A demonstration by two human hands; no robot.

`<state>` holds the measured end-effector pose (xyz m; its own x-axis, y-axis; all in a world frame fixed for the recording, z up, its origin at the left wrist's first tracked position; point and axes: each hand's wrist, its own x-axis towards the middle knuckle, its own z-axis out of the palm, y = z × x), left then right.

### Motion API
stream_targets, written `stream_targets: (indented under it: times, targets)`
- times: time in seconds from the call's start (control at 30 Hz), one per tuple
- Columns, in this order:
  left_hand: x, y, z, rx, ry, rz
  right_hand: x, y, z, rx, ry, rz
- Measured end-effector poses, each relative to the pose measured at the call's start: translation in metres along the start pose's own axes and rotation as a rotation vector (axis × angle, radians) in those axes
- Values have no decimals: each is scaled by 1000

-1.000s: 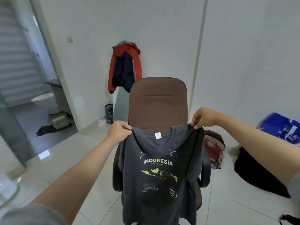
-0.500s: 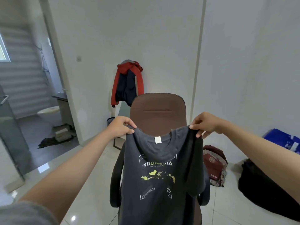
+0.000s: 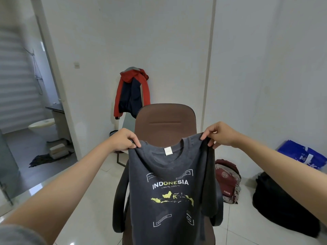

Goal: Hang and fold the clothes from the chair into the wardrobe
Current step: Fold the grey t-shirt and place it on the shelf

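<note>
I hold a dark grey T-shirt (image 3: 169,191) up by its shoulders in front of the brown office chair (image 3: 165,121). The shirt hangs flat, with "INDONESIA" and a yellow map printed on it and a white tag at the collar. My left hand (image 3: 123,141) pinches the left shoulder seam. My right hand (image 3: 220,134) pinches the right shoulder, where the sleeve hangs folded down. The shirt hides the chair's seat and most of its armrests. No wardrobe is in view.
A red and navy jacket (image 3: 131,92) hangs on the wall behind the chair. A maroon backpack (image 3: 227,184), a black bag (image 3: 281,204) and a blue bag (image 3: 302,154) lie on the tiled floor at the right. An open bathroom doorway (image 3: 30,103) is at the left.
Both hands have lifted the T-shirt higher and spread it wider. The view has tilted up, showing more wall above the chair.
</note>
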<state>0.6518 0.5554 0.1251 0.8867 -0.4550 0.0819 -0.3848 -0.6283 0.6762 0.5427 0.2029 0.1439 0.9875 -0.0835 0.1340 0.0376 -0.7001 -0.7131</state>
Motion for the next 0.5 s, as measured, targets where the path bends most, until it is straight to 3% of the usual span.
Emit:
stream_targets:
  times: [0.37,0.5]
  targets:
    - [10,20,-13,358,100,-52,7,1,-24,-112,25,107]
    - [11,30,-14,280,119,-94,11,-7,-30,-168,76,98]
